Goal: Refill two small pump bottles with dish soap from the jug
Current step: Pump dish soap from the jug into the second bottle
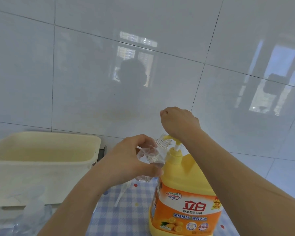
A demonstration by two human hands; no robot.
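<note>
A big yellow dish soap jug (186, 201) with an orange label stands on the table at the lower right. Its yellow pump head (171, 138) points left. My left hand (126, 160) grips a small clear bottle (153, 154), tilted, with its threaded open mouth right at the pump's spout. My right hand (179, 121) rests on top of the pump head with the heel of the palm, its fingers curled and holding nothing. The bottle looks nearly empty. A white pump tube (121, 193) lies on the cloth below my left hand.
A cream plastic basin (41, 167) sits at the left against the tiled wall. Clear crumpled plastic (32, 215) lies at the lower left in front of it. A blue checked cloth (126, 218) with dots covers the table.
</note>
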